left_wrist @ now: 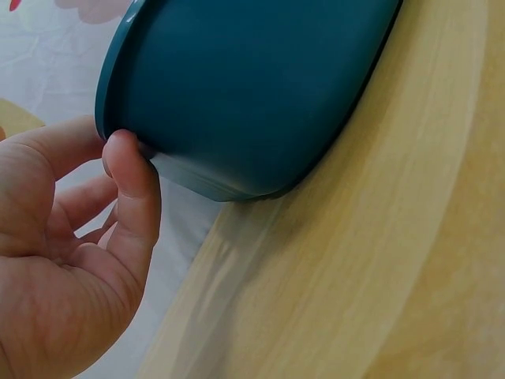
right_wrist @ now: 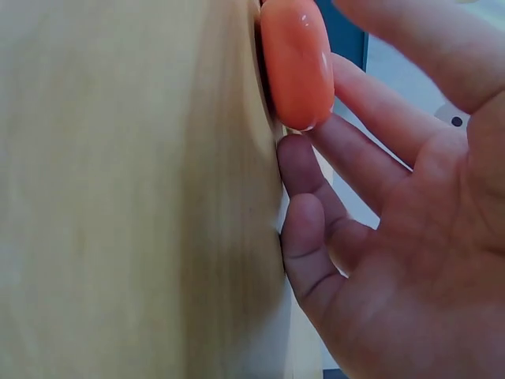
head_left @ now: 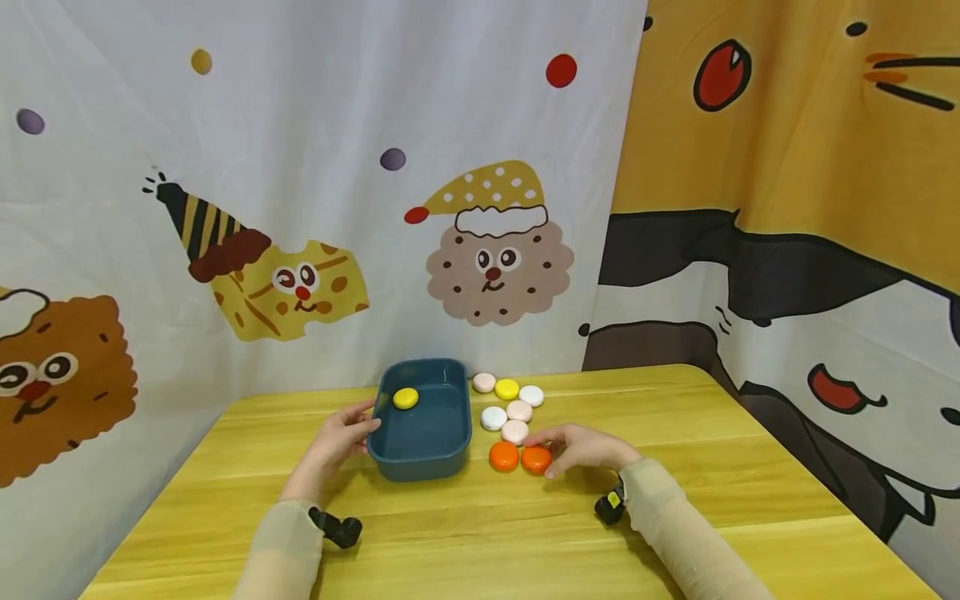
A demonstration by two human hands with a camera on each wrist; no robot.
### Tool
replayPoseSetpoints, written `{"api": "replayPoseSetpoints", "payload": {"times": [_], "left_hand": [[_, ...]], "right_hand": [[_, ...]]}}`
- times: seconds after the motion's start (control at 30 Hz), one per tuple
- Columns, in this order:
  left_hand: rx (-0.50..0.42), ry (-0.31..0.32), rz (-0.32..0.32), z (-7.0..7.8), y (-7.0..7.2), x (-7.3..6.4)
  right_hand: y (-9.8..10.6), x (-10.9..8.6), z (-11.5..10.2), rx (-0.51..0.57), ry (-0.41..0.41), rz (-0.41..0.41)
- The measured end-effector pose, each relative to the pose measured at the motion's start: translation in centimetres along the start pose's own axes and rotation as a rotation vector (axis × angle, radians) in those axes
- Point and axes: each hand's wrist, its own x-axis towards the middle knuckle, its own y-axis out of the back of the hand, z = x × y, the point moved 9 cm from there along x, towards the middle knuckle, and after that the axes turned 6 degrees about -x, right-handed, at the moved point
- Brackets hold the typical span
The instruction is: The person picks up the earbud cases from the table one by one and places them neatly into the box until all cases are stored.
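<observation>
From the head, looks forward and down across the table (head_left: pixel 450 542) from the near side. From the left wrist, looks tilted and close at the left hand (left_wrist: pixel 75 245) and blue bin (left_wrist: pixel 237 87); from the right, close at the right hand (right_wrist: pixel 410 229) and orange disc (right_wrist: pixel 298 63) — all shared with the head view.

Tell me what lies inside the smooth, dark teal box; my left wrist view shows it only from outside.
Observer: One glossy yellow round disc lies inside the box.
Operator: And where is the right hand?
Observer: Its thumb and a finger are at opposite sides of a glossy orange round disc.
Operator: Is anything farther back than that one?
Observer: Yes: three pale pink round discs, two white round discs and a second yellow disc.
</observation>
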Motion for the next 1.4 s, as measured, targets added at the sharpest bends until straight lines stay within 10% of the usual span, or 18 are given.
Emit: {"api": "replayPoseSetpoints", "payload": {"times": [1.4], "left_hand": [[0.002,-0.005,-0.008,-0.1,0.0,0.2]], "right_hand": [[2.2,0.0,-0.9,-0.128,-0.021,0.205]]}}
